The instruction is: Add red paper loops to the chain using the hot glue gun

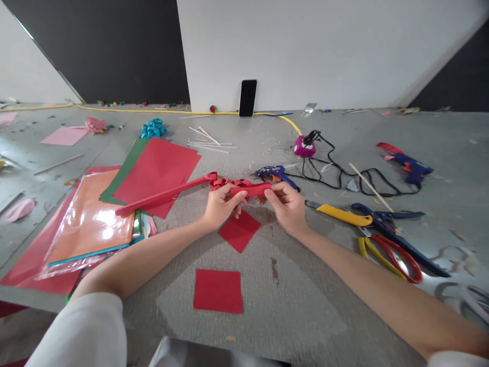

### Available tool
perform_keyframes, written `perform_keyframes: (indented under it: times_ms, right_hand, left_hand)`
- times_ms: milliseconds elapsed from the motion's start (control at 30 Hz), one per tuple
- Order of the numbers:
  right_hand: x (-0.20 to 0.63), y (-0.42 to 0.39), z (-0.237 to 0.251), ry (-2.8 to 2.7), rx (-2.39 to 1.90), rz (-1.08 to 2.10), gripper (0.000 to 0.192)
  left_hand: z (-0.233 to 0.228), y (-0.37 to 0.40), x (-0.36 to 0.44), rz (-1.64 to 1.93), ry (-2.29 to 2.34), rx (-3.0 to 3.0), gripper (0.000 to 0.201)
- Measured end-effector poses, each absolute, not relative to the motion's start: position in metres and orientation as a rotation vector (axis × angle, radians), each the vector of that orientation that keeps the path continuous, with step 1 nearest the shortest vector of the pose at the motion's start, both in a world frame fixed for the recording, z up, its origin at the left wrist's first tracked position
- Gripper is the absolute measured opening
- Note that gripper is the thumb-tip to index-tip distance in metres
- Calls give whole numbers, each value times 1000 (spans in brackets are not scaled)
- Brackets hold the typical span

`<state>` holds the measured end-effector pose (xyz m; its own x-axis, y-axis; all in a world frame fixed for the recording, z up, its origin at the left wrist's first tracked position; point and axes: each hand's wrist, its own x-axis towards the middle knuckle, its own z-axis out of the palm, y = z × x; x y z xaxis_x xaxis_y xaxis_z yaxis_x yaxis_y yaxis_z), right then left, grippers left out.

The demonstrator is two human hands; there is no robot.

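My left hand (221,204) and my right hand (287,203) together pinch a folded red paper strip (250,190) above the grey table. A folded red paper chain (225,182) joins that strip, and a long flat red paper strip (160,199) trails from it to the left over the paper stack. Below my hands lie two red paper squares, one tilted (239,230) just under the left hand, one (218,290) nearer the front edge.
A stack of coloured sheets (89,221) and red paper (156,171) lies left. A blue glue gun (275,174), a yellow utility knife (344,214), blue scissors (397,232) and red-yellow scissors (389,255) lie right. A phone (248,98) leans on the wall.
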<state>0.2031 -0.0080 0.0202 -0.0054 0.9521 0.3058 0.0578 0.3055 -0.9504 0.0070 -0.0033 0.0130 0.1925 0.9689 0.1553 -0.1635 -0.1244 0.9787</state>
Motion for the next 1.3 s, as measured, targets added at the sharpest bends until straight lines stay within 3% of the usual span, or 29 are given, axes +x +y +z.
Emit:
perform_keyframes:
  times_ms: [667, 800, 1300]
  right_hand:
    - [206, 1, 10, -1304, -950, 1122, 36]
    - [207, 2, 8, -1296, -985, 1073, 29]
    - [204, 1, 10, -1281, -1058, 909, 32]
  left_hand:
    - [13, -4, 7, 1246, 938, 1280, 49]
    - [16, -5, 7, 1232, 940, 1298, 48]
    - [13, -1, 9, 1221, 941, 1238, 52]
